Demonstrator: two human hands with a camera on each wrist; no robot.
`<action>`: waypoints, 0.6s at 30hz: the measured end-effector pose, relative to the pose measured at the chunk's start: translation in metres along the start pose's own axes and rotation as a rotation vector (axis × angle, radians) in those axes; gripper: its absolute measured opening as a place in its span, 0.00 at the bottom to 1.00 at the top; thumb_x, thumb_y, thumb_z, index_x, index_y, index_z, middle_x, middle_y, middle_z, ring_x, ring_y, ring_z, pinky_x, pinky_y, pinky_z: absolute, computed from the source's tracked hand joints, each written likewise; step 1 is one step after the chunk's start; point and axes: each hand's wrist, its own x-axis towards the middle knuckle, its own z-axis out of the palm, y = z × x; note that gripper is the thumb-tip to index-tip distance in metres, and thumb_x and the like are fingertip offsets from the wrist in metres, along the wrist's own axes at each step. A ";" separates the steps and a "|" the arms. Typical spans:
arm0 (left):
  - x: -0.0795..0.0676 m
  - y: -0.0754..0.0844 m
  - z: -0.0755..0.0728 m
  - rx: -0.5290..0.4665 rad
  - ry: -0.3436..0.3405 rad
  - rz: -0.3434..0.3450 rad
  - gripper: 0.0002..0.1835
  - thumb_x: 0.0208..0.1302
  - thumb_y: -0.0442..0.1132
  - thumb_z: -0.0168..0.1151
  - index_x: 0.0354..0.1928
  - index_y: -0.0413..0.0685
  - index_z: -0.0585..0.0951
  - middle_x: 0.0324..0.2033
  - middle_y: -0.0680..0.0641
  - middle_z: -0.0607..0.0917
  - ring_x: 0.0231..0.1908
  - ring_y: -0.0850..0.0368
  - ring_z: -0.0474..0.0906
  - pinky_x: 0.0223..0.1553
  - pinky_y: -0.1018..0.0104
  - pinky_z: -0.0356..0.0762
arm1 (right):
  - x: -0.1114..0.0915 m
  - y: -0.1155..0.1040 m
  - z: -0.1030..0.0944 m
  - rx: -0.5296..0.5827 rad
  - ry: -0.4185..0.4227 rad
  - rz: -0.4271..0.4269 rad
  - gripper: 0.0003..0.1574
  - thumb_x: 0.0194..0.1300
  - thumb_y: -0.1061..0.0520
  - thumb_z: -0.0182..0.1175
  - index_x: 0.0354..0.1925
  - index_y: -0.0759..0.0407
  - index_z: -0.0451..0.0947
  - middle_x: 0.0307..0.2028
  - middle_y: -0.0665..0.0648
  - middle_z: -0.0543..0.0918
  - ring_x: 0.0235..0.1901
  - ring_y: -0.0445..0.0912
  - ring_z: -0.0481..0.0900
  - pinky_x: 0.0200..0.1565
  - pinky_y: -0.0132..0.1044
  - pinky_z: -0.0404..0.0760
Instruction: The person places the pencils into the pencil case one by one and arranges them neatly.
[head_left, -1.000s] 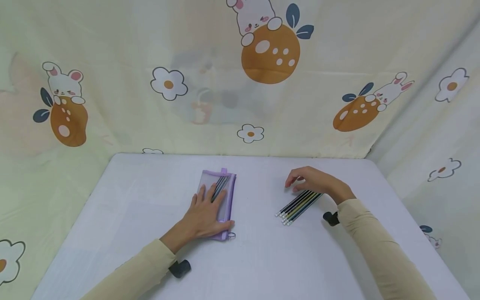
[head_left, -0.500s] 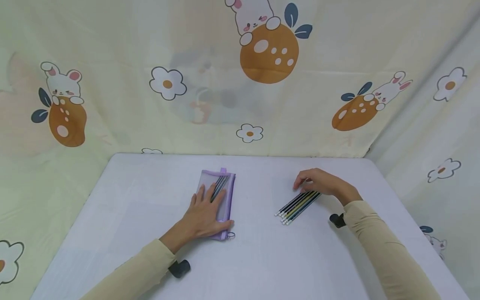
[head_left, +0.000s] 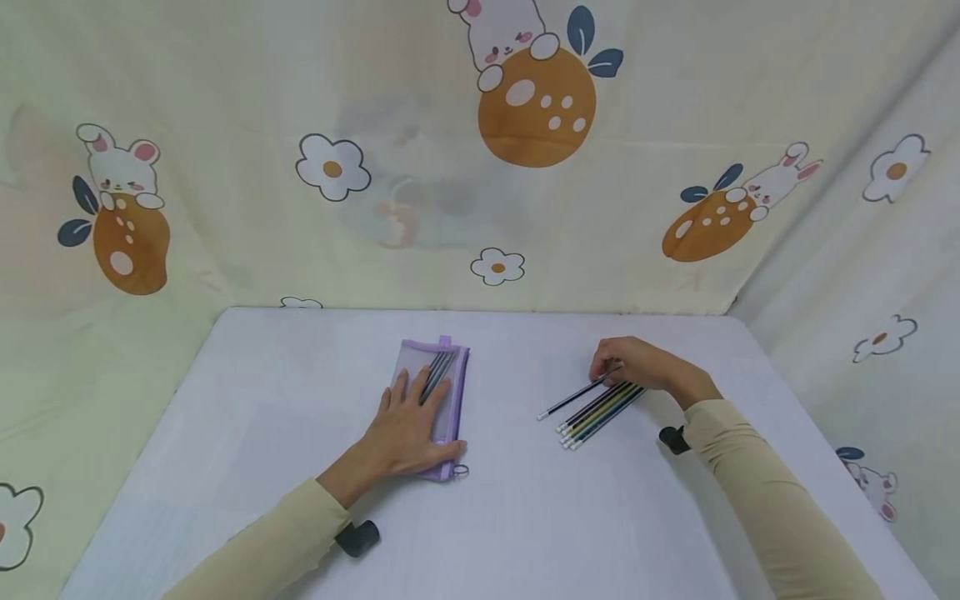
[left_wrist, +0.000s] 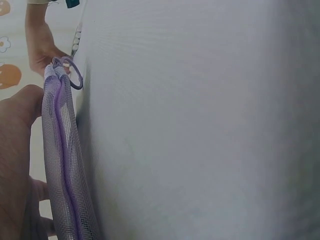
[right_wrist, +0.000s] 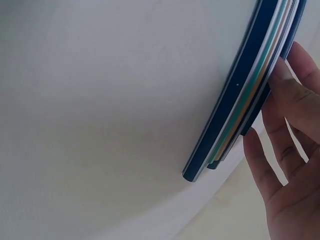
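A purple mesh zip pouch [head_left: 459, 392] lies on the table, with several dark pencils [head_left: 440, 371] showing through its mesh. My left hand [head_left: 405, 433] rests on it, fingers spread. The left wrist view shows the zip edge of the pouch [left_wrist: 65, 160] and a ring [left_wrist: 76, 75] at its end. To the right, my right hand [head_left: 637, 364] pinches a dark pencil [head_left: 573, 399] with a white eraser end, angled away from a bundle of pencils [head_left: 600, 419] beside it. In the right wrist view, fingers lie along the pencils [right_wrist: 237, 100], striped in blue, green and yellow.
The white table [head_left: 510, 517] ends at the back against a hanging cloth [head_left: 420, 275] with rabbits and flowers. Another cloth side [head_left: 840, 275] closes off the right. A dark wrist camera [head_left: 358, 538] sits under the left sleeve.
My right hand moved slightly right to the bundle, and one pencil has swung out to its left in the fingers. My left hand stays put on the pouch.
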 end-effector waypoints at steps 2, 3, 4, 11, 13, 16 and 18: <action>0.000 0.000 0.000 -0.001 0.001 -0.002 0.53 0.57 0.73 0.58 0.79 0.53 0.60 0.78 0.34 0.54 0.76 0.24 0.43 0.69 0.27 0.51 | 0.001 0.000 0.000 0.011 -0.006 0.006 0.11 0.63 0.69 0.67 0.40 0.54 0.84 0.42 0.51 0.82 0.45 0.45 0.81 0.49 0.38 0.82; 0.000 -0.001 0.000 -0.001 0.002 -0.002 0.53 0.57 0.73 0.58 0.79 0.53 0.60 0.78 0.34 0.54 0.76 0.24 0.43 0.69 0.27 0.51 | 0.002 0.000 0.001 0.024 -0.010 0.011 0.11 0.63 0.69 0.67 0.39 0.54 0.83 0.42 0.51 0.81 0.45 0.46 0.80 0.49 0.38 0.82; 0.000 0.000 0.000 -0.001 0.002 -0.002 0.53 0.57 0.73 0.58 0.79 0.53 0.60 0.78 0.34 0.54 0.76 0.24 0.43 0.69 0.27 0.51 | 0.002 0.000 0.001 0.031 -0.013 0.013 0.11 0.63 0.69 0.67 0.39 0.55 0.83 0.42 0.51 0.81 0.45 0.46 0.80 0.48 0.38 0.82; 0.000 -0.001 0.001 0.010 0.007 0.000 0.53 0.57 0.73 0.58 0.79 0.53 0.60 0.78 0.34 0.55 0.76 0.24 0.44 0.69 0.27 0.52 | 0.005 -0.005 0.001 0.055 -0.041 -0.016 0.08 0.64 0.69 0.66 0.38 0.58 0.81 0.41 0.55 0.79 0.44 0.47 0.77 0.48 0.36 0.80; 0.001 -0.001 0.002 0.012 0.005 -0.001 0.53 0.57 0.74 0.58 0.79 0.53 0.60 0.78 0.34 0.55 0.76 0.24 0.44 0.69 0.27 0.52 | 0.005 -0.005 0.001 0.051 -0.046 -0.031 0.07 0.65 0.69 0.65 0.38 0.59 0.81 0.41 0.55 0.78 0.44 0.47 0.76 0.48 0.36 0.79; 0.001 -0.001 0.002 0.015 0.005 -0.002 0.53 0.57 0.74 0.58 0.79 0.53 0.60 0.78 0.34 0.54 0.76 0.24 0.44 0.69 0.27 0.52 | 0.006 -0.006 0.002 0.091 -0.060 -0.003 0.06 0.68 0.69 0.62 0.39 0.60 0.79 0.41 0.55 0.78 0.44 0.48 0.75 0.47 0.35 0.78; 0.001 -0.001 0.002 0.019 0.006 -0.003 0.53 0.57 0.73 0.58 0.79 0.53 0.60 0.78 0.34 0.54 0.76 0.24 0.44 0.69 0.27 0.53 | 0.006 -0.007 0.002 0.133 -0.070 0.028 0.06 0.69 0.69 0.60 0.40 0.61 0.78 0.41 0.55 0.79 0.44 0.48 0.75 0.46 0.35 0.79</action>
